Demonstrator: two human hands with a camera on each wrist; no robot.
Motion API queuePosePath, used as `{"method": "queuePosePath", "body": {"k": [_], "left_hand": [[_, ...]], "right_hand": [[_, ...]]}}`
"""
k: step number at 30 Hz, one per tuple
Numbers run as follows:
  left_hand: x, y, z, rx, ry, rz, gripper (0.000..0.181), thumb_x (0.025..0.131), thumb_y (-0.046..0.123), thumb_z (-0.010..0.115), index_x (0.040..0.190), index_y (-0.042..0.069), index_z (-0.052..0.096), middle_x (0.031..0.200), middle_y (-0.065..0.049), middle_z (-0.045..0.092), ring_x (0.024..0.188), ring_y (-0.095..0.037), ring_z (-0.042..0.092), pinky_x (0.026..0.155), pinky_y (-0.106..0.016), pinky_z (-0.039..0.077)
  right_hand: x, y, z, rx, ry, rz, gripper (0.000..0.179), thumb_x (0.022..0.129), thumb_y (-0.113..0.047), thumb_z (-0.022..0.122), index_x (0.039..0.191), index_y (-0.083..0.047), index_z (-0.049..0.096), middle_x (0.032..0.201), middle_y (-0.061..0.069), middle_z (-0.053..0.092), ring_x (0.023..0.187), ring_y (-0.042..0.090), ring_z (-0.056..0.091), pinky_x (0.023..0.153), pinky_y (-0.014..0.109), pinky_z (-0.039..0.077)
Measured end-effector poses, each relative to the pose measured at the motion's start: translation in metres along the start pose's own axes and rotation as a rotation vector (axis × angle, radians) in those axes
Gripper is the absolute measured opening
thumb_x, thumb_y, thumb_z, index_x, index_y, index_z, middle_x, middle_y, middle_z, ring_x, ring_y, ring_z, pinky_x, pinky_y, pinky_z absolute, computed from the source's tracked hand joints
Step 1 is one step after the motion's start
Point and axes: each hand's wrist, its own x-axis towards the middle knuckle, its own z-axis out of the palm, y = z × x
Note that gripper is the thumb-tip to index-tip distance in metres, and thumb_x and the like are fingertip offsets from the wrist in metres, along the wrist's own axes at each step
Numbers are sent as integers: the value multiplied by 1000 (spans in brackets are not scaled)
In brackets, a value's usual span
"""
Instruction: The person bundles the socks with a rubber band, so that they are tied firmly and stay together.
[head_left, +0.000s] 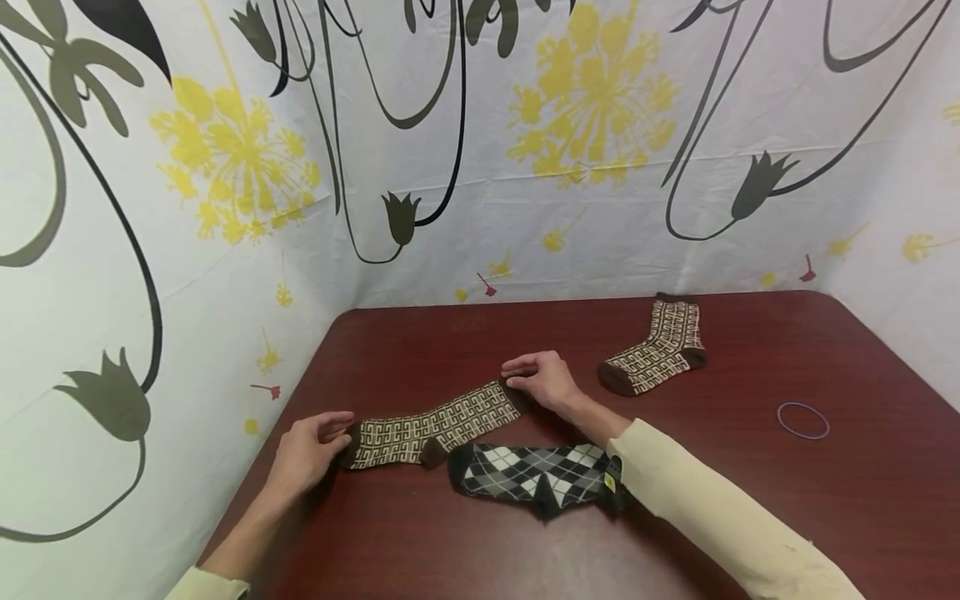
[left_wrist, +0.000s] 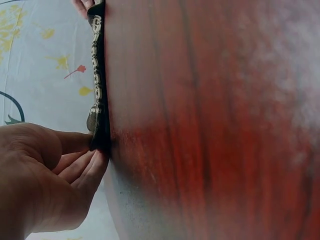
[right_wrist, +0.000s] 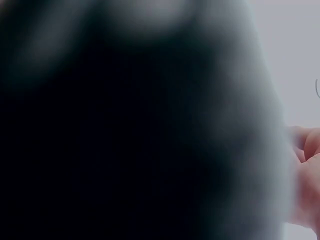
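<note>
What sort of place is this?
Probably a corner of a room set up for sorting or folding things: a dark red table, white cloth with flower patterns hanging around it, and a brown patterned sock laid out.

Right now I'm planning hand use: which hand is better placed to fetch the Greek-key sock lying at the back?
Probably the right hand: it holds the right end of the front Greek-key sock, nearer the back Greek-key sock, while the left hand pinches the opposite end, farther away.
</note>
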Motion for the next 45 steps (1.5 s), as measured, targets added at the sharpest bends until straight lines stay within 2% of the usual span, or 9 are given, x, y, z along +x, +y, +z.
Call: {"method": "queuePosePath", "body": {"k": [7, 12, 18, 24, 27, 31, 35, 45], "left_hand": [[1, 1, 1, 36, 15, 8, 32, 98, 7, 76, 130, 6, 75, 122, -15, 77, 113, -35, 73, 96, -57, 54], [1, 1, 1, 65, 35, 26, 28, 96, 7, 78, 124, 9, 79, 115, -11, 79, 108, -33, 75, 93, -58, 54], [3, 4, 3, 106, 52, 41, 19, 94, 9, 80, 113, 14, 83, 100, -4, 81, 93, -26, 77, 88, -57, 54], [6, 5, 2, 106, 32, 26, 10, 95, 7, 80, 102, 14, 81, 90, 2, 78, 82, -19, 74, 77, -48, 56], [9, 6, -1, 102, 34, 29, 9, 95, 7, 79, 101, 13, 80, 90, 3, 77, 82, -18, 73, 74, -45, 55], [11, 9, -7, 79, 51, 36, 8, 96, 8, 77, 102, 12, 79, 91, 1, 77, 84, -20, 73, 74, -44, 55], [12, 14, -13, 52, 65, 45, 8, 97, 7, 76, 103, 12, 78, 93, -1, 77, 85, -20, 74, 76, -42, 54], [17, 26, -20, -25, 94, 116, 10, 99, 7, 74, 108, 11, 76, 98, -4, 77, 86, -19, 72, 75, -33, 54]], "right_hand": [[0, 0, -2, -23, 33, -14, 19, 93, 3, 79, 112, -2, 81, 101, 9, 81, 100, 24, 77, 87, 36, 61], [0, -2, -3, -44, 47, -16, 15, 92, 3, 80, 105, -4, 82, 95, 7, 81, 94, 22, 77, 84, 36, 61], [2, -5, -7, -15, 12, 2, 12, 93, 4, 79, 100, -4, 82, 92, 8, 80, 91, 23, 77, 77, 30, 59], [4, -7, -16, 32, -56, 17, 10, 94, 4, 77, 103, 0, 80, 93, 11, 80, 92, 23, 76, 68, 27, 51], [4, -8, -19, 46, -83, 21, 11, 95, 4, 77, 104, 1, 80, 95, 13, 80, 93, 24, 76, 71, 29, 53], [3, -10, -22, 76, -109, 19, 12, 95, 6, 75, 106, 3, 79, 100, 17, 79, 96, 26, 76, 80, 35, 60], [1, -13, -25, 112, -121, -3, 14, 95, 8, 73, 109, 7, 77, 101, 19, 79, 98, 28, 76, 86, 41, 62], [-11, -21, -38, 149, -134, -58, 13, 96, 9, 72, 109, 9, 75, 101, 22, 78, 101, 34, 76, 89, 45, 61]]}}
